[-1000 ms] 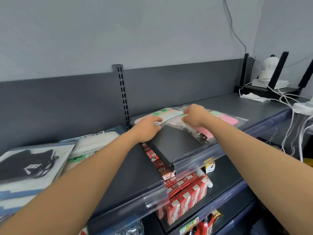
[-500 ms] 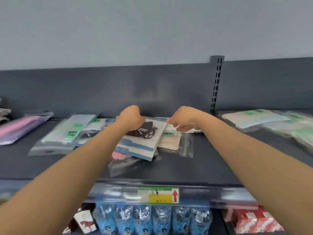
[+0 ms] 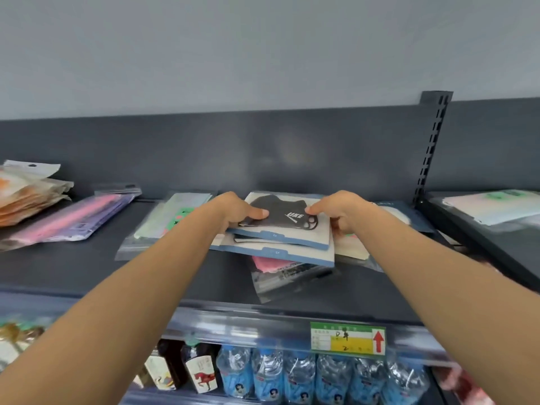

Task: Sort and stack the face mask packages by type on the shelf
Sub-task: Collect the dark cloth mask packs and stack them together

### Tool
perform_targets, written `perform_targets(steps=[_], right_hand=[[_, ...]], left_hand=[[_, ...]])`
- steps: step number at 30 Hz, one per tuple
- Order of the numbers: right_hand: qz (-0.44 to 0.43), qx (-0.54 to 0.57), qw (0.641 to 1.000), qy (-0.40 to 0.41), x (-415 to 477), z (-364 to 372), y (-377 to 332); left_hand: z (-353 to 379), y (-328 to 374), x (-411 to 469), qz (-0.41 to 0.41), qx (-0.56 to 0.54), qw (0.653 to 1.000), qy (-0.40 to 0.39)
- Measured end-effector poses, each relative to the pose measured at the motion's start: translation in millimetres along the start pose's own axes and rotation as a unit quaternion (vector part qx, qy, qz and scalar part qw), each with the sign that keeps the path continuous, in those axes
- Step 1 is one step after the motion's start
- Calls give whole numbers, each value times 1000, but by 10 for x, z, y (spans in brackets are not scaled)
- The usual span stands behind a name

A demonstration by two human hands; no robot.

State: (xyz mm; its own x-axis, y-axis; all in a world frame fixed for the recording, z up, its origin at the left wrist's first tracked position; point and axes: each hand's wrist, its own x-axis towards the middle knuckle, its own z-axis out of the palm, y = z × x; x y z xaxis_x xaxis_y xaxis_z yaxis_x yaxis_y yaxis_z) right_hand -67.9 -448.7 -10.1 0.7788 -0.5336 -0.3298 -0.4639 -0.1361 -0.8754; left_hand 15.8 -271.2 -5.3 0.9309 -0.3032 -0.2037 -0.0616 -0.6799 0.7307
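On the dark grey shelf [image 3: 87,267], a white-and-blue package showing a black mask [image 3: 287,226] tops a small pile at the middle. My left hand [image 3: 236,211] grips its left edge, thumb on top. At the right edge my right hand [image 3: 340,211] holds it the same way. A second package of the same kind [image 3: 280,252] lies just beneath. Under those, a clear bag with a pink mask [image 3: 280,273] sticks out toward me. Clear bags with green labels [image 3: 172,217] lie to the left of the pile.
Pink and purple packages [image 3: 70,220] and a stack of orange-and-white packs [image 3: 26,191] lie at the far left. A tilted shelf at the right carries a green-labelled bag [image 3: 493,206]. Water bottles [image 3: 295,375] and small labelled bottles fill the shelf below, behind a price tag [image 3: 347,340].
The view swung left from the right-hand shelf to this section. Both hands left the bags there and now grip the black-mask package on top of the middle pile.
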Motion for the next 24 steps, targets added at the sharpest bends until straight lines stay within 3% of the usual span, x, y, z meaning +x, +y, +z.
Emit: perform_targets(steps=[4,7,11,13,15,19,21,24], right_hand=[[-49,104,993,37,-48,-32,-130],[-61,119,989,69,-67,-122,-191],[-62,65,982,166,-71,-217,-149],[-49,46,981,184,-93,-233,-90],[-34,40,979,196,-98,-232,-29],[-21,44,977,207,-137,-135,-26],[-29,47,977,204,-151,-59,-78],[-41,45,980,190,-170,88,-157]], left_hand=[[-46,57,35,57,-105,993,15],[-45,127,54,84,-153,985,1],[33,119,-40,102,0,995,-23],[92,28,-88,118,126,985,1],[142,-75,-113,133,194,972,-22],[85,-238,-117,173,177,967,-60],[-47,-311,-61,165,158,973,-16],[-272,-536,57,125,221,966,44]])
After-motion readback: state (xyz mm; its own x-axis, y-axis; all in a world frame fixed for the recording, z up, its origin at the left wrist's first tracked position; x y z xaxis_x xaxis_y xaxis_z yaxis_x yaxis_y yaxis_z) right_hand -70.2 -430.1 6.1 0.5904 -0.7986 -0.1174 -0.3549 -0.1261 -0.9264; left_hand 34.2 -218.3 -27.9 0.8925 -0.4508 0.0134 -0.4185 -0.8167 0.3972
